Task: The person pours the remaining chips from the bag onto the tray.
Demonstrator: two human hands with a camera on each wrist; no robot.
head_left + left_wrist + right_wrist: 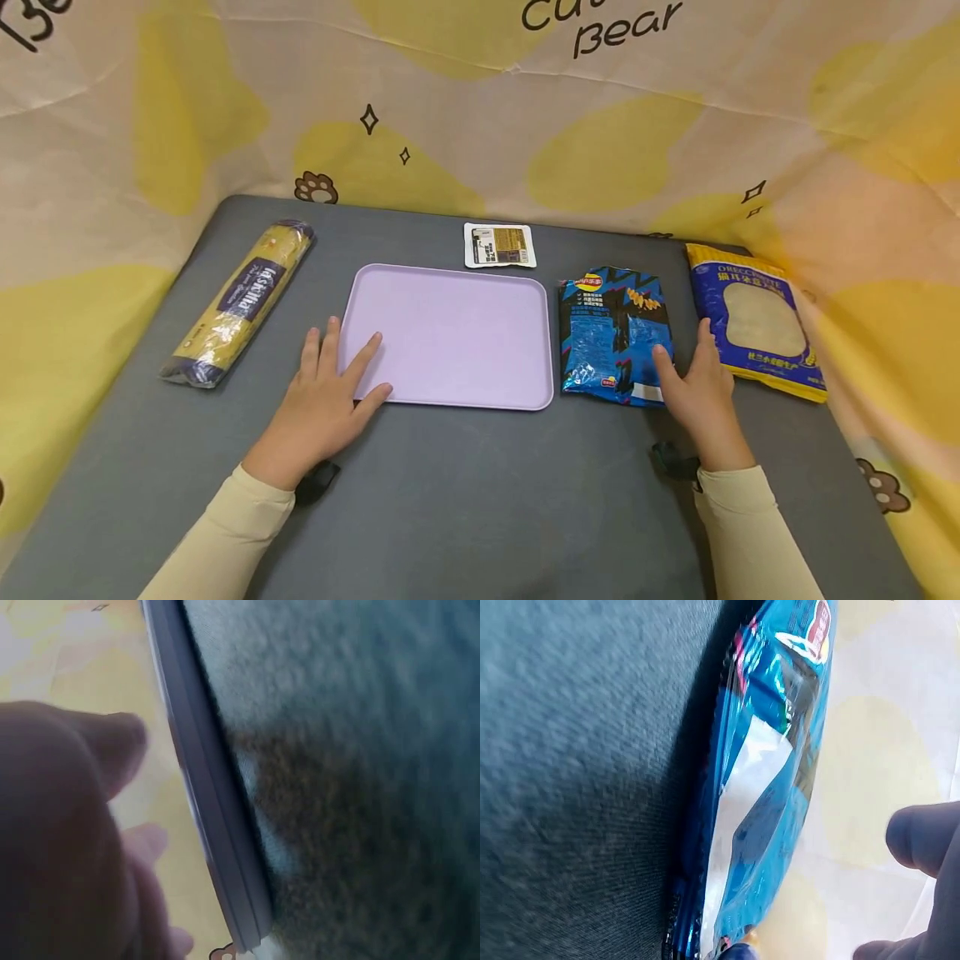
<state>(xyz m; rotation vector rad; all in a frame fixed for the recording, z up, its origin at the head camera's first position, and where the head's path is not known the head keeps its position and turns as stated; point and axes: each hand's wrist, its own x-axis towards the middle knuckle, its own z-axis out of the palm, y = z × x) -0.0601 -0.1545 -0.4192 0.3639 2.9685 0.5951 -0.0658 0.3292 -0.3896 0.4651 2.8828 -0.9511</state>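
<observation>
A pale purple tray (450,337) lies flat in the middle of the grey table. Over its lower left corner is my left hand (322,408), fingers spread and relaxed; the left wrist view shows the tray's edge (206,787) side-on beside the fingers. My right hand (701,396) hovers at the lower right of a blue chip bag (618,337), with thumb and fingers apart and nothing gripped. In the right wrist view the shiny bag (761,802) lies on the table, and the fingertips (911,836) show off to its right.
A long yellow pasta pack (243,304) lies slanted at the left. Behind the tray is a small white packet (499,246). A blue and yellow orecchiette bag (757,321) lies at the right edge. Patterned cloth (450,100) hangs behind the table.
</observation>
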